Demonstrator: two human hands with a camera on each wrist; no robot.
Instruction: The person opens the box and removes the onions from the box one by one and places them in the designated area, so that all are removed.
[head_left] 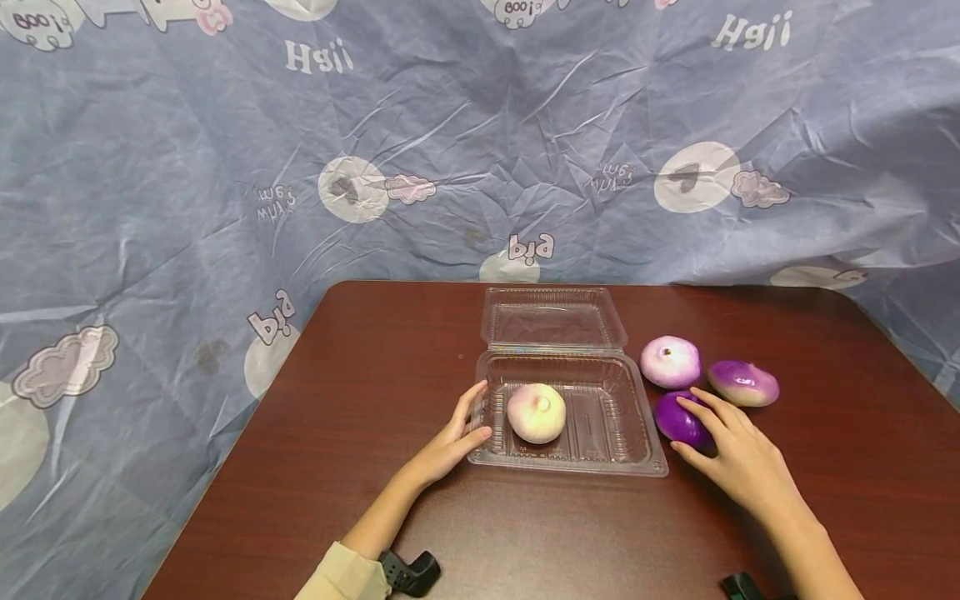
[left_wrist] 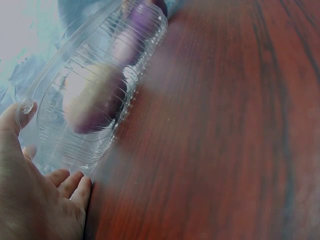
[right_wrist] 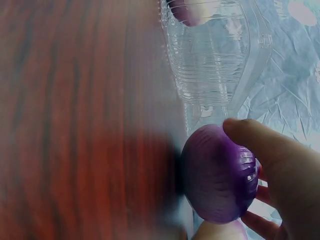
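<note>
A clear plastic clamshell container (head_left: 600, 454) lies with its lid folded back, and a pale onion (head_left: 536, 413) sits in the left part of its base. My left hand (head_left: 444, 446) holds the container's left side, the thumb over the rim and the other fingers along the wall. At the container's right side, my right hand (head_left: 738, 454) grips a dark purple onion (right_wrist: 217, 172) on the table, thumb on the near side and fingers over the far side. In the right wrist view the thumb touches the glossy skin, while the fingers are partly hidden behind the onion.
Just behind the gripped onion are a pinkish-white onion (head_left: 670, 363) and a purple-and-white onion (head_left: 744, 383). The container's lid (head_left: 553, 321) lies toward the back of the dark wooden table (head_left: 360, 375). A printed blue-grey cloth (head_left: 450, 150) hangs behind the table.
</note>
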